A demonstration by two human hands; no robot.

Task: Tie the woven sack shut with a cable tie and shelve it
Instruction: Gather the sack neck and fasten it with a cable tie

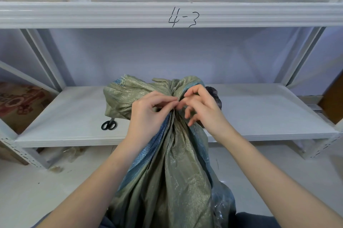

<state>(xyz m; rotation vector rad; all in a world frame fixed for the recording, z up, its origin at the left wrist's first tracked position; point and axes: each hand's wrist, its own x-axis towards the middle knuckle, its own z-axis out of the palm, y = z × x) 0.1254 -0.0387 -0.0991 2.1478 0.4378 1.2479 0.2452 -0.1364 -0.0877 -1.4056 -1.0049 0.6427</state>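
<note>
Pinching gathered neck of olive-green woven sack point(172, 162): left hand point(148, 114), right hand point(202, 109); tie possibly hidden.

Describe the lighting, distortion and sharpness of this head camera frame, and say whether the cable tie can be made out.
Head view: soft, even light, faint shadows; wide-angle bending bows the shelf beam marked 4-3. The woven sack and scissors look sharp; mild glare on clear plastic at the sack's lower right. The left hand and right hand pinch the gathered neck, hiding any cable tie.
</note>
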